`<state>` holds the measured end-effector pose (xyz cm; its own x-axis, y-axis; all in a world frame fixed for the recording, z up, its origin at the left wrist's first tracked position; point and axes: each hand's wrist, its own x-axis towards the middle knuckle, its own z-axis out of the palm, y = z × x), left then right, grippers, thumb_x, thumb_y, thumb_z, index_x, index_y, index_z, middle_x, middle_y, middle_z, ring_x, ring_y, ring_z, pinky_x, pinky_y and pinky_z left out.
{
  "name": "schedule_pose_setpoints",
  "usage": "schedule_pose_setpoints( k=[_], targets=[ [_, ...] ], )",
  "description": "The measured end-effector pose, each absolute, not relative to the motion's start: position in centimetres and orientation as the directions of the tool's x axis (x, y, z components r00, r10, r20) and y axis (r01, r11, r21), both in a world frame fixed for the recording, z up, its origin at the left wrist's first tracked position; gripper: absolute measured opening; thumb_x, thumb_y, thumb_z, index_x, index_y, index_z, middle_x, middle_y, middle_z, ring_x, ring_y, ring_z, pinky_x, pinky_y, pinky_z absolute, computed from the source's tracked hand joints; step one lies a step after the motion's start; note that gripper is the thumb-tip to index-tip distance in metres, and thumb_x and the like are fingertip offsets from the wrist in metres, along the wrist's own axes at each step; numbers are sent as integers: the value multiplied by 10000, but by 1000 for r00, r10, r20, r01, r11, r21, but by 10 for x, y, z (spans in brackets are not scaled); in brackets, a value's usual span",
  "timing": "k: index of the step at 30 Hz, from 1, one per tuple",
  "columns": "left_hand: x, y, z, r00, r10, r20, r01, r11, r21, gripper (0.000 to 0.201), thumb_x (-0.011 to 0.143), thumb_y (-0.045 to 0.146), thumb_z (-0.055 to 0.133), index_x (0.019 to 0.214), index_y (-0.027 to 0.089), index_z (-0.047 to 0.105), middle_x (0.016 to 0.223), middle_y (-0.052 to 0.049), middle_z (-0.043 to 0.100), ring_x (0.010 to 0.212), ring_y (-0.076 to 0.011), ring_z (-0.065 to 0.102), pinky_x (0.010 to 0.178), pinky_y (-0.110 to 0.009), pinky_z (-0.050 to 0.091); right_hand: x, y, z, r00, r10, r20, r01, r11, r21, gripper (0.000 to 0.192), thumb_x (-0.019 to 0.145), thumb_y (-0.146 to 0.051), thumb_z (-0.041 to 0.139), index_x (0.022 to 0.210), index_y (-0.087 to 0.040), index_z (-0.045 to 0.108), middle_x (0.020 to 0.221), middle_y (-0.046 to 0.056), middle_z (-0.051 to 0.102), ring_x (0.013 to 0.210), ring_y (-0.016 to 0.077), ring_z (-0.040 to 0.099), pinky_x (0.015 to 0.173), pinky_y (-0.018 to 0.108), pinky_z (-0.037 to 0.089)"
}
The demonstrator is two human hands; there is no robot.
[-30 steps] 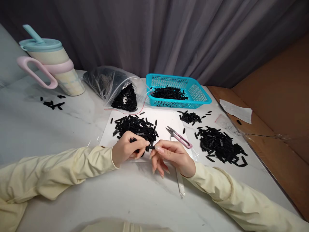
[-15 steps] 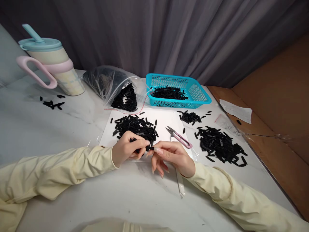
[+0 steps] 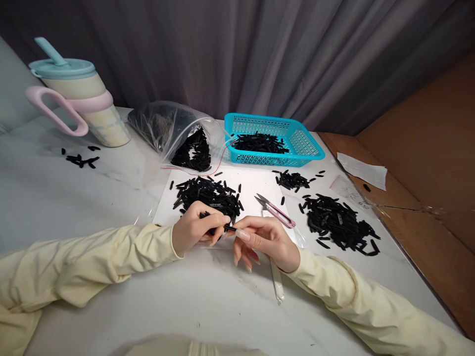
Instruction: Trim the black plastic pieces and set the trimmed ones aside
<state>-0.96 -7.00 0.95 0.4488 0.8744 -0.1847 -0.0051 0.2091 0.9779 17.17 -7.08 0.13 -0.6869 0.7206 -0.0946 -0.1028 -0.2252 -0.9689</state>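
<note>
Both hands meet at the near edge of a white sheet of paper (image 3: 256, 185) lying on the pale marbled counter (image 3: 111, 198). The left hand (image 3: 195, 231) has its grip closed around a small black plastic strip (image 3: 230, 227), thumb and forefinger pinching it so that one short end sticks out toward the right. The right hand (image 3: 265, 240) pinches that free end between thumb and forefinger, its other fingers curled down toward the counter, so the strip is held between the two hands just above the paper's near edge. Directly behind the left hand lies a loose pile of black plastic strips (image 3: 210, 194) on the paper. Pink-handled thread snips (image 3: 274, 210) lie on the paper just beyond the right hand, blades pointing left. To the right, on the counter, is a larger heap of black strips (image 3: 339, 222), with a smaller cluster of black strips (image 3: 293, 179) behind it. A turquoise perforated plastic basket (image 3: 297, 141) at the back of the counter holds more strips, and beside it, to the left, a clear zip bag (image 3: 174, 131) lies on its side, spilling strips toward the paper. At the far left stands a cream tumbler with a pink handle and teal lid (image 3: 79, 99), with a few stray black pieces (image 3: 79, 159) in front of it. Both arms wear pale yellow sleeves (image 3: 92, 257).
</note>
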Motion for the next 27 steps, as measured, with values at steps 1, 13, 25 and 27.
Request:
schedule_pose_setpoints(
  k=[1,13,25,27],
  targets=[
    [-10,-70,10,448,874,-190,0,212,977,451,776,297,479,352,148,444,312,56,260,314,-40,212,382,-225,246,172,-71,1,-679,728,-92,-100,-217,-971,275,829,-383,565,858,-110,594,582,32,625,387,95,541,342,182,314],
    [-9,-71,10,429,883,-189,-5,212,977,445,771,301,486,357,144,445,315,44,262,307,-44,219,351,-232,120,170,-76,-1,-507,862,22,-20,13,-1000,242,814,-321,589,869,-93,648,507,25,600,323,85,487,312,194,363],
    [-12,-67,3,478,866,-146,-48,192,980,445,775,311,492,360,150,468,302,41,270,299,-59,246,348,-239,148,170,-76,-1,-532,834,148,27,191,-981,244,817,-228,567,1000,-105,672,489,20,610,314,71,470,330,171,399],
    [-12,-67,1,476,868,-143,-53,191,980,448,777,310,493,359,152,467,302,42,267,298,-62,247,353,-243,151,170,-76,-2,-531,835,146,39,196,-980,251,819,-225,564,1015,-112,672,489,17,610,314,67,466,333,166,399]
  ],
)
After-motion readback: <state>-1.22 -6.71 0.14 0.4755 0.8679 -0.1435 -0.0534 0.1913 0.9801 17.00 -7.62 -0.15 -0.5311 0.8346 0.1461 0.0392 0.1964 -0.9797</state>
